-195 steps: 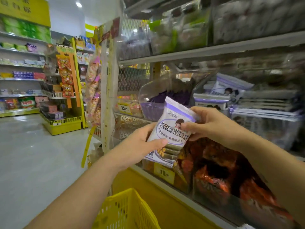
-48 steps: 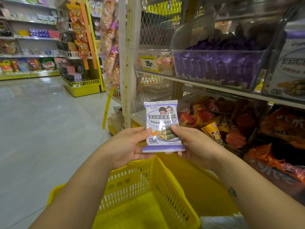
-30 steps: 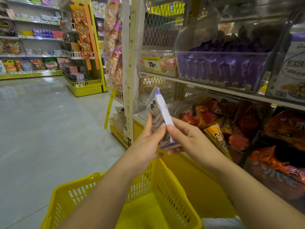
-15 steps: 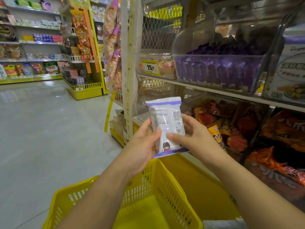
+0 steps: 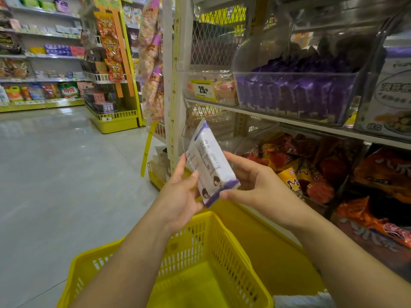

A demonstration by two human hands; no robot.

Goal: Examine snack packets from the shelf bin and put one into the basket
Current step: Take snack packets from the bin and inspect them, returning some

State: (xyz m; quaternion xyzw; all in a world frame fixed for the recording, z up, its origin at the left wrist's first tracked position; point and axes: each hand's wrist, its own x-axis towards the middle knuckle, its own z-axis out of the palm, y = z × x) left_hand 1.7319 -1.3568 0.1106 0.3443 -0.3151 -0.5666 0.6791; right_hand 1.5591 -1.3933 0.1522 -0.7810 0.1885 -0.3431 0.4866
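A white snack packet [image 5: 209,165] with purple ends is held in front of me, its printed back side up and tilted to the left. My left hand [image 5: 180,196] pinches its lower left edge between thumb and fingers. My right hand [image 5: 251,185] holds its right side and bottom corner. Both hands hover above the yellow plastic basket [image 5: 224,258], which sits below them and shows nothing inside. The clear shelf bin [image 5: 387,90] with the same white packets is at the far right on the upper shelf.
A clear bin of purple packets [image 5: 295,94] stands on the shelf beside a yellow price tag [image 5: 202,90]. Orange and red snack bags [image 5: 307,167] fill the lower bins. A white shelf post [image 5: 175,85] rises left of the hands. Tiled aisle floor [image 5: 55,174] spreads left.
The packet was turned from front to back between my hands, and since half a second ago it has tilted leftward. Both hands keep hold of it above the basket.
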